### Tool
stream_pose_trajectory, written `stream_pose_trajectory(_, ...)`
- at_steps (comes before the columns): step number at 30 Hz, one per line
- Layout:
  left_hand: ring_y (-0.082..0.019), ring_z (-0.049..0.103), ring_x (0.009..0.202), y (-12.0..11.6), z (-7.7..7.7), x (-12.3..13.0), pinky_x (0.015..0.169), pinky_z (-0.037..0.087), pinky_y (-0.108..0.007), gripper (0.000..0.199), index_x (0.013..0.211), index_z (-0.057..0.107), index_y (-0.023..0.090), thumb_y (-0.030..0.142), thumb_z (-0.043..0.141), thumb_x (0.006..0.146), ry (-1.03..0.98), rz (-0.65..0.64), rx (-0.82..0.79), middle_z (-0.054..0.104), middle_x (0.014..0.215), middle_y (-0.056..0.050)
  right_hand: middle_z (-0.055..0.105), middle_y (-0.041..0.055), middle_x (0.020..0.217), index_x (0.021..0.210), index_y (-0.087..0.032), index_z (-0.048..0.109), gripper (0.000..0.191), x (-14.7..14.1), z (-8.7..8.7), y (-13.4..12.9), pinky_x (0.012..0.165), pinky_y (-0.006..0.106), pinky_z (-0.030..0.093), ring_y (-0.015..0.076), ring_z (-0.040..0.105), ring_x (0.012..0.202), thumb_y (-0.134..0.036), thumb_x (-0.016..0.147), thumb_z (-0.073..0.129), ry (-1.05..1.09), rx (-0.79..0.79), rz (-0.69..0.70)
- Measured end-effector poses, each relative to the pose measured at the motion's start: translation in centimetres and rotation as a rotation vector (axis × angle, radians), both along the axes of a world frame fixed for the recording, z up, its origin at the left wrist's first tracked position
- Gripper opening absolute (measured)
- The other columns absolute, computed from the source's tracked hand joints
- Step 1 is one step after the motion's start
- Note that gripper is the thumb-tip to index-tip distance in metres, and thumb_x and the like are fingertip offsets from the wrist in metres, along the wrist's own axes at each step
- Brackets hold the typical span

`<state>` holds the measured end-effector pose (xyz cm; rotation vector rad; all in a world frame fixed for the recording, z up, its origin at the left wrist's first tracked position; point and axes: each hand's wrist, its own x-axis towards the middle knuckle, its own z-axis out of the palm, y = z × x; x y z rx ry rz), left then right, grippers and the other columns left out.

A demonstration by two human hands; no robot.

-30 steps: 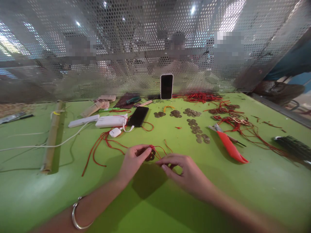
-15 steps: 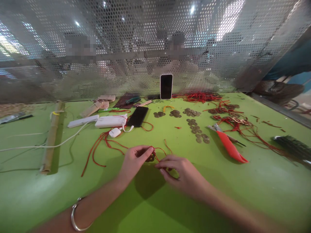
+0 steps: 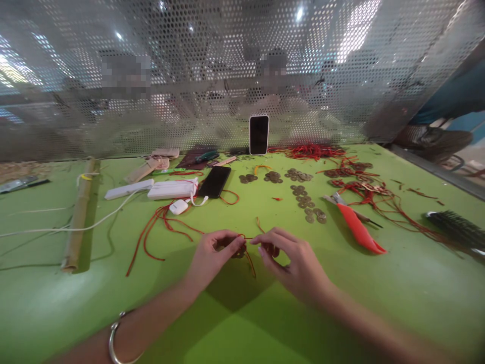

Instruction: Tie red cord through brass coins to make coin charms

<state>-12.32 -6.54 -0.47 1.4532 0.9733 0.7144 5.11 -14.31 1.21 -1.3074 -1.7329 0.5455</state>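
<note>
Dark round coins with holes (image 3: 239, 252) are pinched between thumb and fingers of my left hand (image 3: 211, 259), which hides part of them. Red cord (image 3: 247, 238) runs from the top of these coins toward my right hand (image 3: 293, 255). The right thumb and index finger are closed around that cord, stretching it sideways. Another length of cord (image 3: 251, 266) hangs down from the coins. Just beyond the right fingers, a thin cord end (image 3: 258, 223) sticks up. Both hands are close together above the green table (image 3: 227, 328).
Small groups of coins (image 3: 303, 199) lie ahead, with red-handled pliers (image 3: 354, 227) to the right. Knotted red cords with coins (image 3: 359, 184) and a black brush (image 3: 456, 230) are farther right. A phone (image 3: 259, 135) stands upright at the back. Leftward are a power bank (image 3: 172, 189) and a bamboo tube (image 3: 79, 222).
My right hand has moved slightly up and right, drawing a cord taut. A cord length now hangs below the coins. My left hand has shifted slightly right, still holding the coins.
</note>
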Motion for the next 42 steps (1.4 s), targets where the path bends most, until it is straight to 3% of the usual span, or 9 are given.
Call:
stream_pose_trajectory(3, -0.014, 0.062, 0.063, -0.3, 0.0, 0.0, 0.063, 0.05, -0.023, 0.021, 0.075, 0.068, 0.015, 0.036, 0.067, 0.074, 0.013, -0.053, 0.023, 0.069, 0.069, -0.003, 0.06, 0.0046, 0.08, 0.098, -0.016, 0.062, 0.019, 0.2, -0.1, 0.2, 0.061, 0.026, 0.047, 0.013, 0.055, 0.067, -0.015, 0.083, 0.05, -0.016, -0.021, -0.037)
stream_pose_trajectory(8, -0.015, 0.062, 0.07, -1.1, 0.5, -0.1, 0.064, 0.048, -0.021, 0.016, 0.075, 0.069, 0.016, 0.032, 0.068, 0.074, 0.077, -0.098, 0.108, 0.069, 0.071, -0.003, 0.059, 0.0045, 0.084, 0.102, -0.017, 0.06, 0.024, -0.3, -0.6, 0.3, 0.063, 0.027, 0.048, 0.0143, 0.056, 0.071, -0.024, 0.079, 0.061, -0.057, -0.091, 0.033)
stream_pose_trajectory(17, -0.016, 0.062, 0.069, -1.5, 0.5, 0.1, 0.063, 0.05, -0.023, 0.018, 0.072, 0.069, 0.017, 0.035, 0.068, 0.073, 0.069, -0.112, 0.049, 0.069, 0.072, -0.003, 0.062, 0.0049, 0.083, 0.094, -0.016, 0.06, 0.015, -0.7, -1.0, -0.1, 0.063, 0.026, 0.05, 0.014, 0.059, 0.07, -0.018, 0.079, 0.06, -0.022, -0.056, 0.045)
stream_pose_trajectory(25, -0.016, 0.063, 0.069, -1.7, 0.3, 0.1, 0.064, 0.053, -0.025, 0.021, 0.076, 0.069, 0.016, 0.036, 0.069, 0.072, 0.014, -0.098, -0.042, 0.068, 0.074, -0.004, 0.067, 0.0018, 0.079, 0.088, -0.018, 0.061, 0.009, -0.6, -1.0, 0.2, 0.066, 0.025, 0.053, 0.0125, 0.063, 0.069, -0.016, 0.079, 0.059, 0.125, -0.126, 0.059)
stream_pose_trajectory(31, -0.018, 0.063, 0.078, -1.9, 0.5, 0.1, 0.071, 0.051, -0.025, 0.02, 0.082, 0.069, 0.017, 0.034, 0.07, 0.072, 0.085, -0.054, 0.073, 0.069, 0.08, -0.005, 0.067, 0.0015, 0.078, 0.085, -0.017, 0.061, 0.006, -0.4, -0.8, 0.2, 0.066, 0.026, 0.054, 0.0123, 0.063, 0.07, -0.016, 0.081, 0.057, 0.218, -0.156, 0.024)
stream_pose_trajectory(42, -0.018, 0.063, 0.077, -2.1, 0.9, 0.2, 0.07, 0.049, -0.025, 0.017, 0.081, 0.069, 0.018, 0.034, 0.066, 0.076, 0.067, -0.031, 0.1, 0.07, 0.079, -0.004, 0.067, 0.0021, 0.079, 0.09, -0.018, 0.061, 0.013, -0.4, -1.0, 0.3, 0.066, 0.026, 0.054, 0.0128, 0.063, 0.07, -0.012, 0.08, 0.055, 0.173, -0.089, 0.044)
